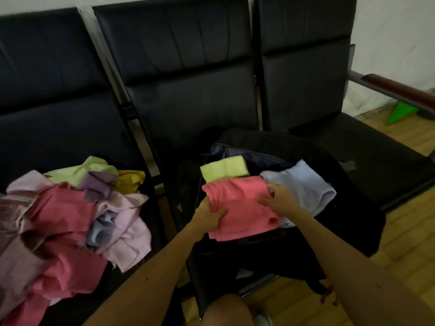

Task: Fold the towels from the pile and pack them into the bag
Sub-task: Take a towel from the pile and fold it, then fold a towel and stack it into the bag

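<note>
Although both hands are at the bag, the pile of towels (70,220) is noted first, well to the left of the left-hand fingers. It is heaped loose on a dark seat (58,128): pink, pale pink, lilac, green, yellow and light blue cloths are tangled together.

The left hand (209,216) is closed on the left edge of a folded pink towel (242,205). The thumb is laid on top and the fingers are curled under the cloth. Just beyond these fingers, a folded green towel (223,169) is seen lying flat in the bag, touching the pink towel's far edge.

The pink towel is held between the two sets of fingers, over the open mouth of the black bag (353,220).

The right hand (280,198) is closed on the towel's right edge, with the fingers tucked down at the seam where a folded light blue towel (303,182) lies. That blue towel is spread just right of the right fingers, inside the bag.

Further right, a wooden armrest (400,89) and a green object (400,112) on the floor are recorded.
</note>
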